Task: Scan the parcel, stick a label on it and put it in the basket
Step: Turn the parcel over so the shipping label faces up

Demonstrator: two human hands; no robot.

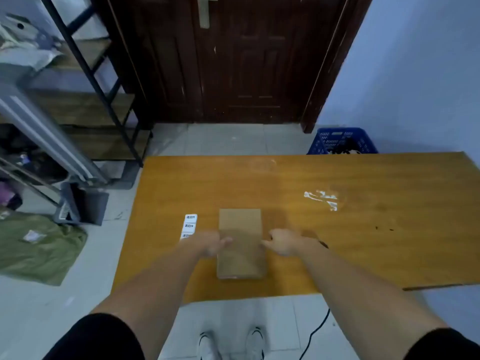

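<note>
A flat brown cardboard parcel point(241, 242) lies on the orange wooden table point(363, 229), near its front edge. My left hand point(211, 242) touches the parcel's left side with fingers apart. My right hand point(281, 242) touches its right side, fingers also spread. Neither hand clearly grips it; both are blurred. A strip of white labels point(189, 224) lies on the table just left of the parcel, partly hidden by my left hand. The blue plastic basket point(340, 140) stands on the floor beyond the table's far edge, to the right. No scanner is in view.
A dark wooden door point(228, 61) is straight ahead. A black metal shelf point(85, 94) with bags stands at the left. A green cloth point(39, 248) and a grey bin point(78, 203) lie on the floor at the left. Tape remains point(322, 198) mark the table.
</note>
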